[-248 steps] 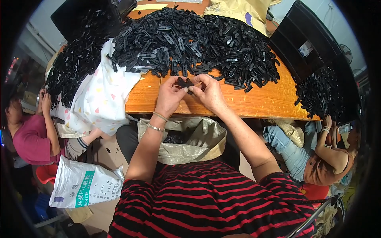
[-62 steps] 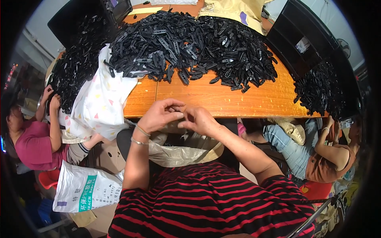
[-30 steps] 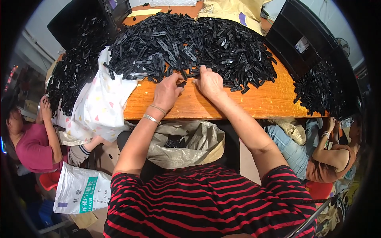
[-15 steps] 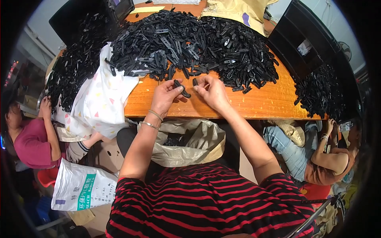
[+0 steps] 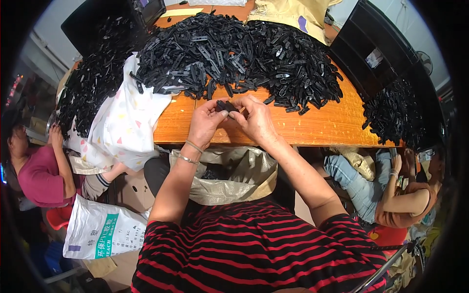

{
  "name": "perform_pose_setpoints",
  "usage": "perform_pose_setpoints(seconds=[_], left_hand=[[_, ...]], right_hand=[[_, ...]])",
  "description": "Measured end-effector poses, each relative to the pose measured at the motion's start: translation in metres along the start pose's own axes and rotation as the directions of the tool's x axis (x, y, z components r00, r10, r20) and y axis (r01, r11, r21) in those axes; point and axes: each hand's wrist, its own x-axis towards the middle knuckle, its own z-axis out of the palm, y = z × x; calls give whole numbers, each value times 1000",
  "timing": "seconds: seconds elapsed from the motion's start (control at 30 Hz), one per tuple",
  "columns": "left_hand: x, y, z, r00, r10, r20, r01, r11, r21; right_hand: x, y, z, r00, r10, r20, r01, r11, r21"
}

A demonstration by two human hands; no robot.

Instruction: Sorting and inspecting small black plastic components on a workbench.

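Close together over the front of the wooden table (image 5: 312, 128), my two hands meet at small black plastic parts. My left hand (image 5: 205, 120) pinches a black plastic piece (image 5: 222, 105) between thumb and fingers. From the other side, my right hand (image 5: 255, 117) has its thumb and fingertips closed on a second small black piece (image 5: 230, 106), which touches the first. Fingers partly cover both, so their exact shape is hard to make out. Just beyond the hands lies a big heap of similar elongated black parts (image 5: 195, 53), with a second heap (image 5: 293, 68) joining it on the right.
An open woven sack (image 5: 254, 183) with dark pieces inside sits at my lap. Patterned white cloth (image 5: 124, 117) drapes over the table's left edge. Black bins (image 5: 366, 44) stand tipped with more parts. Co-workers sit left (image 5: 44, 168) and right (image 5: 405, 200). A white printed bag (image 5: 80, 229) stands lower left.
My hands have come together; the right moved left, bringing its small piece against the one in my left hand. The right co-worker's arms have shifted.
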Motion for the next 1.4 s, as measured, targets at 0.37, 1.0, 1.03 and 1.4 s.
perform_pose_setpoints(seconds=[0.37, 1.0, 1.03, 1.4], left_hand=[[-16, 10, 28, 949, 316, -9, -303, 914, 269], [-35, -2, 11, 967, 241, -78, -220, 953, 208], [-37, -1, 9, 976, 215, -41, -200, 954, 222], [13, 15, -19, 954, 296, -49, -78, 403, 912]], right_hand=[[-2, -1, 4, 1000, 25, -15, -24, 997, 67], [-24, -1, 27, 947, 249, 205, -305, 898, 318], [-25, -2, 26, 933, 250, 258, -327, 890, 318], [32, 49, -4, 988, -1, 152, 40, 967, -250]])
